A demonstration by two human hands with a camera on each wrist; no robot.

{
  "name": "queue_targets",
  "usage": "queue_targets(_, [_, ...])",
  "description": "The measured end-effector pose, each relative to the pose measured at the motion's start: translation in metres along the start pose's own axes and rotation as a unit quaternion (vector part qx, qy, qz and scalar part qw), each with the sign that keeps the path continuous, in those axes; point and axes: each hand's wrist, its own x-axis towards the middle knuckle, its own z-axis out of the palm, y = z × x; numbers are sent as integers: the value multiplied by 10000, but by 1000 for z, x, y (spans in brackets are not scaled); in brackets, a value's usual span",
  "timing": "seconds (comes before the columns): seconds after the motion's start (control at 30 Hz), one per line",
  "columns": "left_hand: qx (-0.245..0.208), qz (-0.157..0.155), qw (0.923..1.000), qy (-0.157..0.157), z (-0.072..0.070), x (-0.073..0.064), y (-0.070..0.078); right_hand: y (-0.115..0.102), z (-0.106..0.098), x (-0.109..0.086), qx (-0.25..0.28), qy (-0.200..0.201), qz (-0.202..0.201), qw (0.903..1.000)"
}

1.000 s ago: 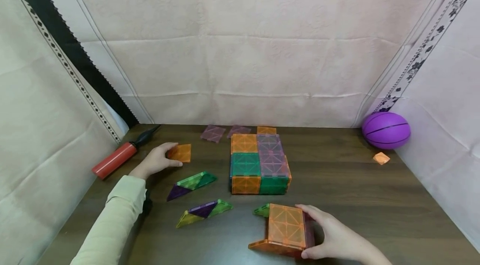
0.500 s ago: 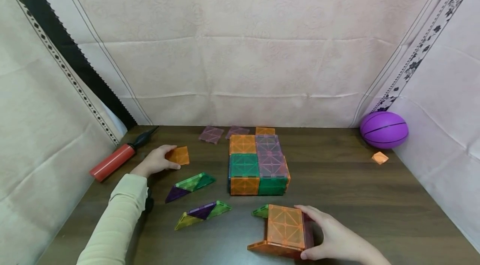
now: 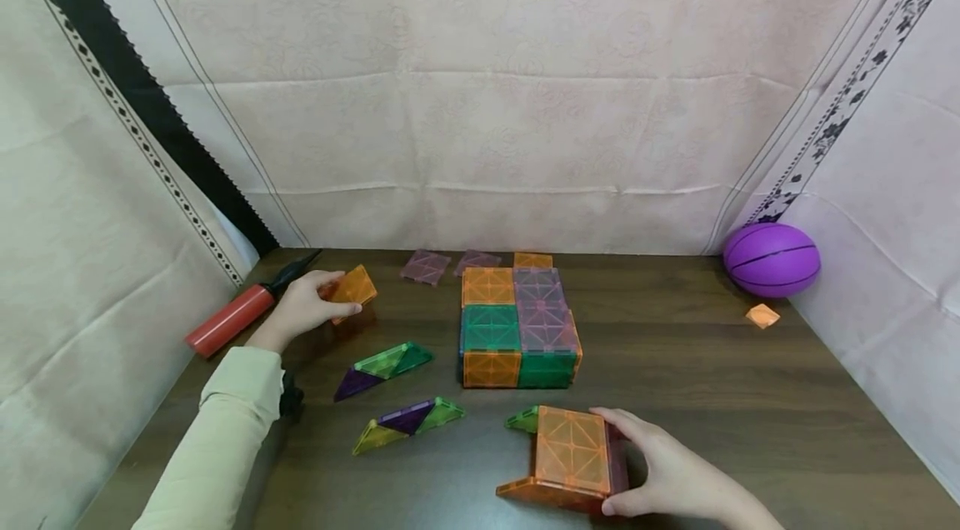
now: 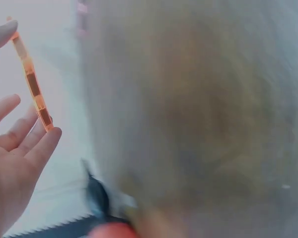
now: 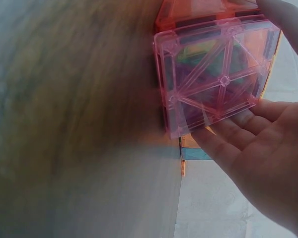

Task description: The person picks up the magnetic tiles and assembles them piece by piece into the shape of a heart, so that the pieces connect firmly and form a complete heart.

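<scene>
At the left of the head view my left hand (image 3: pixel 303 309) pinches an orange square magnetic tile (image 3: pixel 355 287) by its edges, tilted above the table. The left wrist view shows this tile (image 4: pixel 34 84) edge-on between thumb and fingers. My right hand (image 3: pixel 667 467) grips the right side of a small box of magnetic tiles (image 3: pixel 573 451) near the front. Its top is orange, and a pink tile (image 5: pixel 218 79) forms the side facing the palm. An orange tile (image 3: pixel 525 490) juts from the box's front left, and a green piece (image 3: pixel 525 420) shows behind it.
A larger block of orange, green and purple tiles (image 3: pixel 517 330) stands mid-table. Two folded triangle strips, one farther (image 3: pixel 382 369) and one nearer (image 3: pixel 408 423), lie left of it. Flat purple tiles (image 3: pixel 426 267) lie behind. A red pump (image 3: pixel 232 320) is far left, a purple ball (image 3: pixel 772 261) far right.
My left hand has lifted the orange tile off the table and tilted it, moving slightly back and left. The right hand and its box have stayed in place.
</scene>
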Motion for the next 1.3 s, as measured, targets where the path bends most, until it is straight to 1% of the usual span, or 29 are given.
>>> queue_targets(0.07, [-205,137,9996,110,-6,-7,15,0,1,0,0,-2,-28,10000])
queue_targets(0.13, [-446,378,9981,173,-10,-14,31,1,1,-1,-28,26,-77,10000])
queue_targets(0.2, [-639,765,9948,203,-12,-23,48,1,1,-1,-43,55,-130,9999])
queue_targets(0.27, [-813,1236,9889,165,-11,-32,64,2,1,0,-48,66,-162,9998])
queue_targets(0.37, [-1039,1995,9744,28,-8,-47,89,3,0,0,-31,24,-144,9999])
queue_targets(0.47, [-1158,2589,9586,-241,1,-61,111,2,0,-1,-20,-30,-94,9999])
queue_targets(0.57, [-1168,3031,9440,-578,14,-72,130,2,0,0,-10,-75,-58,10000])
queue_targets(0.67, [-1225,3337,9303,-903,32,-84,145,1,0,1,-2,-114,-47,9999])
queue_targets(0.7, [-1258,3391,9268,-1012,38,-88,150,0,0,2,5,-119,-63,9999])
queue_targets(0.83, [-1406,3348,9195,-1507,64,-103,163,0,-1,2,14,-113,-112,9999])
queue_targets(0.93, [-1391,3190,9199,-1809,84,-111,167,1,-1,2,14,-88,-146,9999])
queue_targets(1.0, [-1346,3078,9220,-1924,98,-115,168,2,-1,2,10,-74,-156,9999])
queue_targets(1.03, [-1299,2971,9247,-1996,104,-118,168,2,-1,2,14,-67,-165,9998])
queue_targets(1.17, [-1098,2598,9328,-2242,124,-123,167,2,0,1,48,-67,-173,9998])
queue_targets(1.23, [-943,2552,9346,-2290,131,-123,166,1,0,1,78,-83,-158,9998])
queue_targets(1.3, [-835,2579,9345,-2309,137,-123,165,1,0,1,92,-101,-133,9998])
